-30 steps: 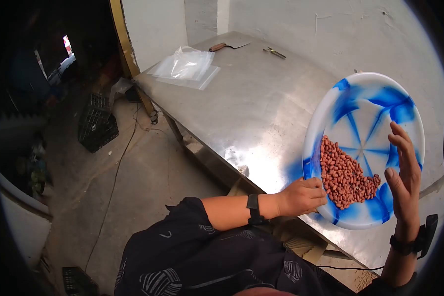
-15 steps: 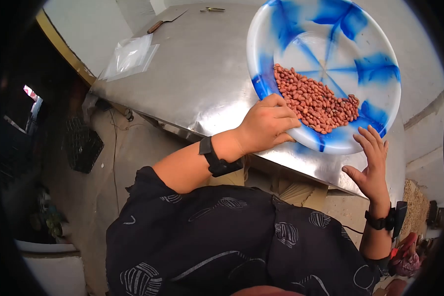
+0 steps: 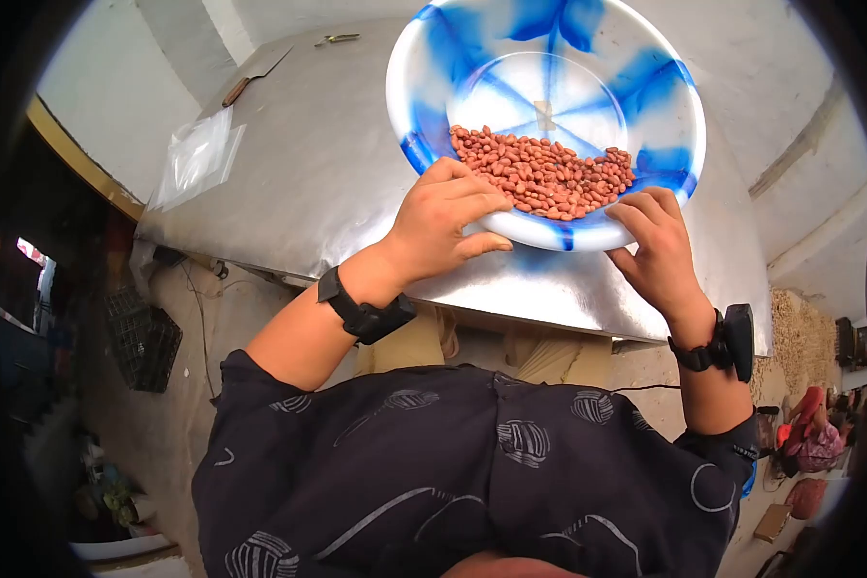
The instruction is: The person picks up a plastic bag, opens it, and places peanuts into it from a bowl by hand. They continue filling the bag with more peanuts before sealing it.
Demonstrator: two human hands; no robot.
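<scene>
A white basin with blue streaks (image 3: 645, 87) is tilted toward me above the steel table (image 3: 337, 164). A pile of reddish peanuts (image 3: 539, 173) lies against its lower wall. My left hand (image 3: 443, 222) grips the near-left rim, fingers curled over the edge. At the near-right rim my right hand (image 3: 657, 246) holds on too, its fingers hooked over the edge beside the peanuts. Both wrists wear black bands.
Clear plastic bags (image 3: 195, 156) lie on the table's left part. A knife with a wooden handle (image 3: 255, 72) and a small tool (image 3: 339, 39) lie at the far side. A black crate (image 3: 144, 337) stands on the floor at left.
My right hand, open and off the basin before, has closed on the near-right rim. The view has swung so the basin sits higher and more central.
</scene>
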